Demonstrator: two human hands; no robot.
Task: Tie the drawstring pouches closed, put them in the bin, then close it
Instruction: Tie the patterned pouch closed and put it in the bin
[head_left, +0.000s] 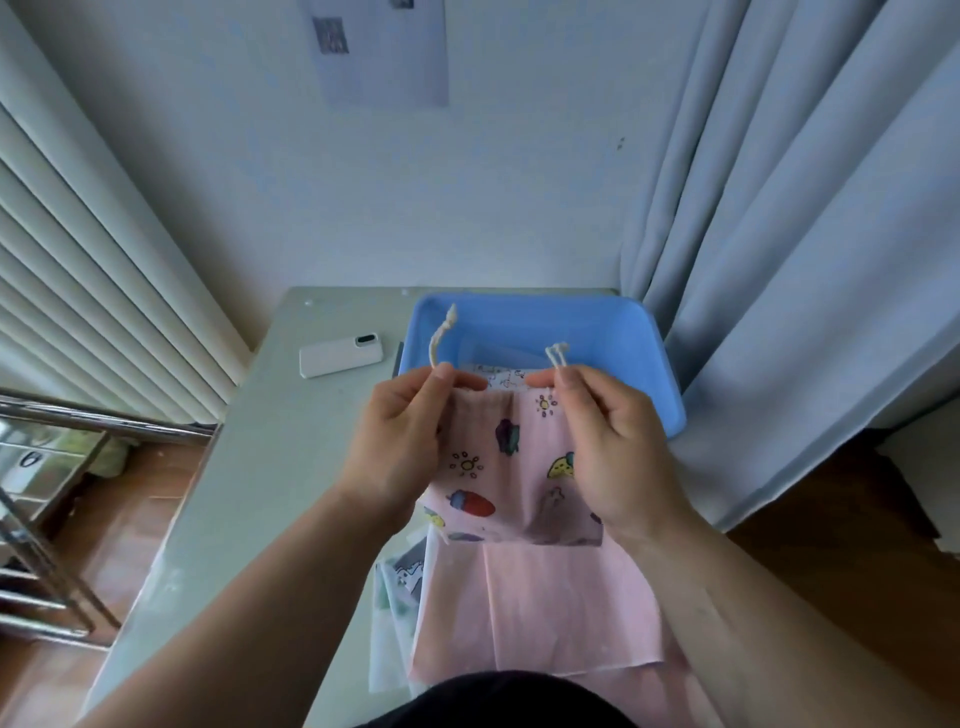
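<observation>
I hold a pink drawstring pouch (506, 467) with cartoon prints up over the table, just in front of the blue bin (550, 322). My left hand (400, 447) pinches the pouch's left cream drawstring (440, 332) at the top corner. My right hand (613, 441) pinches the right drawstring (556, 356) at the other corner. Both cord ends stick up above my fingers. Its mouth is gathered a little between my hands. Inside the bin lies a white printed pouch (498, 375), mostly hidden behind my fingers.
More pouches lie under the held one: a plain pink one (550, 608) and a pale printed one (400, 587). A white phone (340, 356) rests left of the bin. A curtain (779, 234) hangs at the right and a radiator (78, 286) stands at the left.
</observation>
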